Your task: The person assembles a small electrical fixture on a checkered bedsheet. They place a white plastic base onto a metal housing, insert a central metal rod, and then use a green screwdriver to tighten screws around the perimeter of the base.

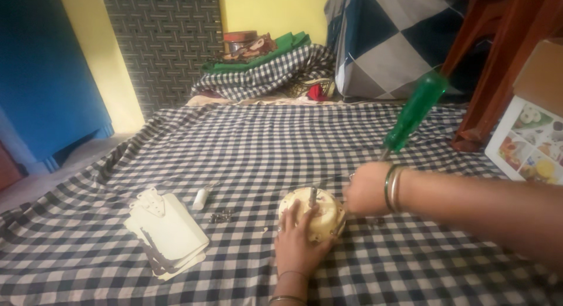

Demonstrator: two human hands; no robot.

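Nearest the camera, the left hand (pixel 298 242) is being laid over the near side of a round cream motor (pixel 311 219), fingers spread and pressed against its housing, steadying it on the checked cloth (pixel 246 148). A short metal shaft (pixel 313 196) is sticking up from the top of the motor. The motor is being kept close to the near edge of the cloth, slightly right of the middle.

At the motor's right side, the right hand (pixel 367 189) is being held, closed around the shank of a screwdriver with a green handle (pixel 416 111). The handle is being tilted up and away to the right; the tip is hidden behind the hand, so whether it is touching the motor cannot be told. Two bangles (pixel 393 188) are being worn on that wrist.

Towards the near left corner, a stack of cream fan blades (pixel 168 234) is lying flat. Between the stack and the motor, a small white cylinder (pixel 200 199) and a scatter of dark screws (pixel 221 216) are resting. At the right edge, a red chair leg (pixel 487 95) and a picture-printed box (pixel 531 145) are standing.
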